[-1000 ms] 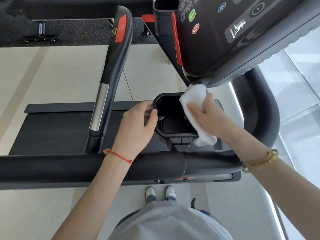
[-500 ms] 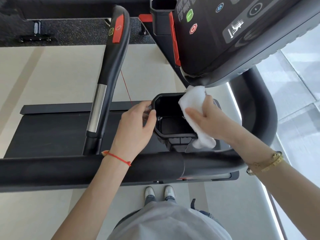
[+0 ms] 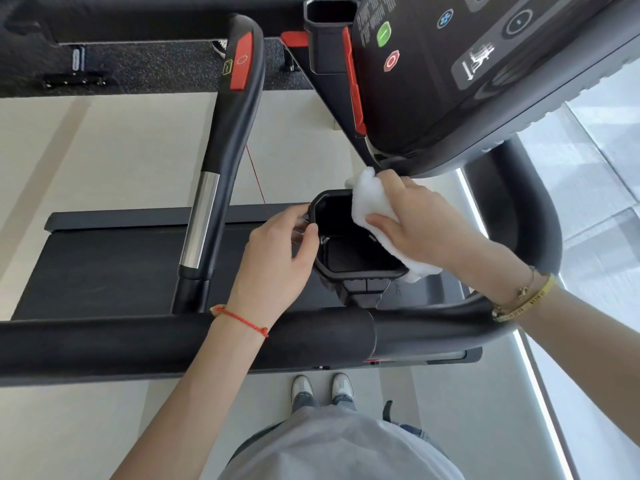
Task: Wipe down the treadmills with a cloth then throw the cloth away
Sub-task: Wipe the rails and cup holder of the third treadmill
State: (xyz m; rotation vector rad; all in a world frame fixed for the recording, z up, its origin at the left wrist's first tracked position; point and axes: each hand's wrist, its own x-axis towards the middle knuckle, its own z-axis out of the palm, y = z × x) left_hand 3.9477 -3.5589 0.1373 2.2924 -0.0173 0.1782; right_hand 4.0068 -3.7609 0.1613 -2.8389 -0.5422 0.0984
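Starting at our left, the handrail [image 3: 225,140] with its red button [image 3: 241,62] rises from the black crossbar [image 3: 138,341]; the small yellow symbol beside that button is too small for us to read. Next, our left hand [image 3: 277,258] steadies the black cup holder [image 3: 356,275], thumb and fingers curled on its near-left rim. Further right, our right hand [image 3: 419,223] presses the white cloth [image 3: 370,202] flat-fingered over the holder's right rim, the cloth draped down its outer side. To wipe well, we judge the cloth should follow the whole rim, then dip into the well, while the left hand keeps the holder from shifting. On the console [image 3: 450,81] above we see a green button [image 3: 383,34], a red one [image 3: 391,60], a fan symbol and a runner pictogram; the block of white print there is too fine to read
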